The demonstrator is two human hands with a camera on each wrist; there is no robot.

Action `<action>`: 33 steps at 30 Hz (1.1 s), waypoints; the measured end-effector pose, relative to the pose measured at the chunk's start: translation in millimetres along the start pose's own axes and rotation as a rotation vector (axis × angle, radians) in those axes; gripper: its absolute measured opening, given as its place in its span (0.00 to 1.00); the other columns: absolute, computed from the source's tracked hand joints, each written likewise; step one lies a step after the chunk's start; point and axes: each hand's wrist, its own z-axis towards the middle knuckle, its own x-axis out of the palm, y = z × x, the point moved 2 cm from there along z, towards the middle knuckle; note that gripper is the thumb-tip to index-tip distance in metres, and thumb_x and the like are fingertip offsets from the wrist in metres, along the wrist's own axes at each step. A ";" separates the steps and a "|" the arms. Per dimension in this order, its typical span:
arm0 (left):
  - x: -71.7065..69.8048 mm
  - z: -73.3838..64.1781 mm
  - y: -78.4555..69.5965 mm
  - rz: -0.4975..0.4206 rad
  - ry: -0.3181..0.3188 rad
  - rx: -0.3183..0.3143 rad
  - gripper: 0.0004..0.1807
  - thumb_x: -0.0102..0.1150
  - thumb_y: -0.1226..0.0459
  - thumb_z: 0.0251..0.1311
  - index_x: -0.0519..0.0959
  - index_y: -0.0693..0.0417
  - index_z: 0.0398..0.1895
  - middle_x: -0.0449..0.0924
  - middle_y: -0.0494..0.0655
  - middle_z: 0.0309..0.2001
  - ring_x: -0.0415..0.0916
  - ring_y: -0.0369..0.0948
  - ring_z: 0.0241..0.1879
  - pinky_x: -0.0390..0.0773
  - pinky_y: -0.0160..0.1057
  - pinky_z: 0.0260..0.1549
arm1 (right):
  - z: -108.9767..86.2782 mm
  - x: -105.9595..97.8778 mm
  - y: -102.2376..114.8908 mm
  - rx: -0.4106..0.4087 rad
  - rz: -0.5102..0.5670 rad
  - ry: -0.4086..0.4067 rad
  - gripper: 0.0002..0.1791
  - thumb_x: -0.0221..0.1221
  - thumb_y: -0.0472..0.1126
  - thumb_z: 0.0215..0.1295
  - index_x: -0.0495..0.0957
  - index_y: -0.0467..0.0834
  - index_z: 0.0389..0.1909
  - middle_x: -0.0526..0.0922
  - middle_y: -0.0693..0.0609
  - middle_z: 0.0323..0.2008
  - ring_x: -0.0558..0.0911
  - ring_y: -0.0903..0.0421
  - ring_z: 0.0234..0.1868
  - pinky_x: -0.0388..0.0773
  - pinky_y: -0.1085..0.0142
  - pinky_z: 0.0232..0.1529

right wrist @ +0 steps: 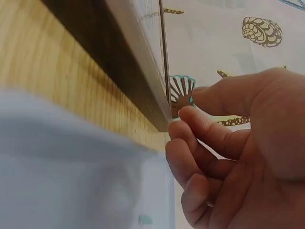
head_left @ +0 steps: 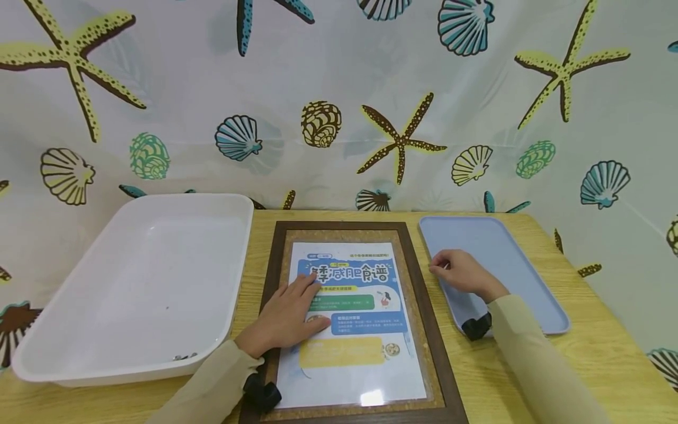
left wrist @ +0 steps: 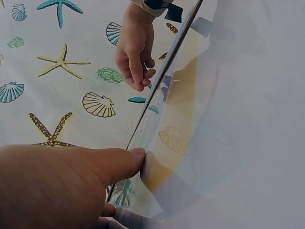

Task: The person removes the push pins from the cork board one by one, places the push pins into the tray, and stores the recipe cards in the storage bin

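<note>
My left hand point(head_left: 291, 312) rests with fingers spread on the left side of a printed poster point(head_left: 355, 371) under a glossy clear cover. The poster lies on a cork board with a dark wooden frame point(head_left: 436, 330). In the left wrist view, the left thumb point(left wrist: 119, 164) touches the shiny surface, which shows reflections. My right hand point(head_left: 463, 272) hovers over the left edge of the blue tray point(head_left: 508, 271), beside the frame. Its fingers are loosely curled; in the right wrist view, a gap shows between the thumb point(right wrist: 228, 95) and the index finger, with nothing held.
A large white tub point(head_left: 159, 282) stands on the left of the wooden table point(head_left: 598, 353), with a few small metallic pieces point(head_left: 185, 357) near its front rim. A shell-and-starfish patterned curtain point(head_left: 328, 70) hangs behind. Both wrists wear black devices.
</note>
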 end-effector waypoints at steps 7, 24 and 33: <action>1.2 0.8 1.1 0.005 0.004 0.003 0.39 0.57 0.48 0.61 0.64 0.63 0.68 0.56 0.60 0.72 0.50 0.58 0.73 0.52 0.62 0.68 | 3.3 11.5 10.1 -0.040 0.035 0.010 0.12 0.55 0.33 0.65 0.79 0.30 0.44 0.81 0.40 0.37 0.77 0.52 0.34 0.74 0.64 0.35; 3.8 -1.8 2.4 -0.001 0.019 0.000 0.39 0.57 0.47 0.62 0.63 0.63 0.69 0.55 0.59 0.73 0.49 0.57 0.73 0.51 0.61 0.69 | 22.6 36.7 37.1 0.077 0.091 0.099 0.25 0.62 0.39 0.62 0.73 0.27 0.55 0.74 0.47 0.27 0.70 0.57 0.27 0.67 0.67 0.31; 0.0 -2.2 1.0 0.001 0.005 0.014 0.39 0.56 0.48 0.62 0.63 0.64 0.68 0.55 0.60 0.73 0.50 0.58 0.73 0.53 0.63 0.68 | 33.6 42.6 46.7 0.208 0.090 0.067 0.11 0.65 0.40 0.58 0.77 0.34 0.30 0.60 0.57 0.13 0.59 0.61 0.16 0.56 0.69 0.21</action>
